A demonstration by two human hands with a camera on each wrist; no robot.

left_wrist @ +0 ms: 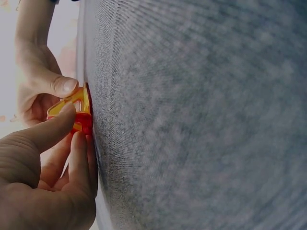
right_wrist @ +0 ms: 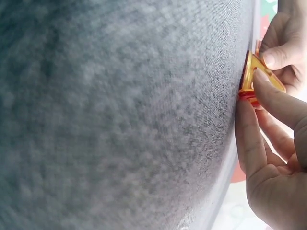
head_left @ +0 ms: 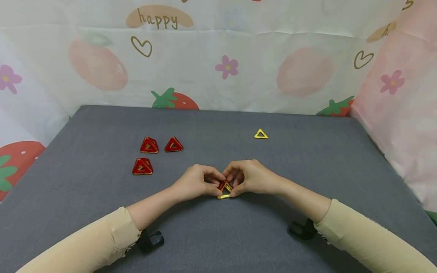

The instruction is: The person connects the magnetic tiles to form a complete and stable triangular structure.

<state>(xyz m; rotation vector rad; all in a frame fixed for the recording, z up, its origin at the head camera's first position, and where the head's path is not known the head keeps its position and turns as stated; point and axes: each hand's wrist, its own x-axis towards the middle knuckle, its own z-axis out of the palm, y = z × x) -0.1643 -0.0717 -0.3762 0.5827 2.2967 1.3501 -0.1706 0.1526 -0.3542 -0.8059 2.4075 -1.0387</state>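
Observation:
Between both hands, low over the grey tabletop, is a small pyramid of red and yellow triangular frame tiles, a yellow face toward the head camera. My left hand pinches its left side with thumb and fingers. On the opposite side my right hand pinches it the same way. In the left wrist view the left thumb lies across a yellow face of the pyramid. The right wrist view shows the right thumb on a yellow face too, with fingers under the red edge. Parts of the pyramid are hidden behind fingers.
Three red pyramids with gold edges stand to the left on the grey cloth: a back left one, a back right one and a front one. A single yellow triangle tile lies farther back, right of centre.

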